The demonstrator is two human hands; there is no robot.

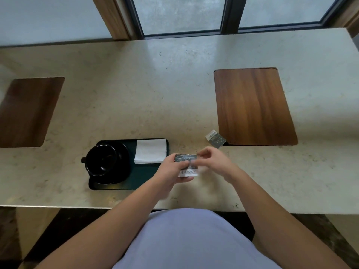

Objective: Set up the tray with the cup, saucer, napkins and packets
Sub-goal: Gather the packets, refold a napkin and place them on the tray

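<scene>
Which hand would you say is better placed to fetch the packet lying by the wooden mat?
Probably the right hand: it is nearer that loose packet, while the left hand grips the held packet beside the tray.

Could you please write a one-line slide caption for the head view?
Both hands, left and right, hold packets beside the tray with cup, saucer and napkins.

Pale stone counter point(174, 84) with wood insets point(252, 105) below dark-framed windows point(180, 14)

Glossy black cup point(101, 159); matt paper napkins point(150, 153)
</scene>
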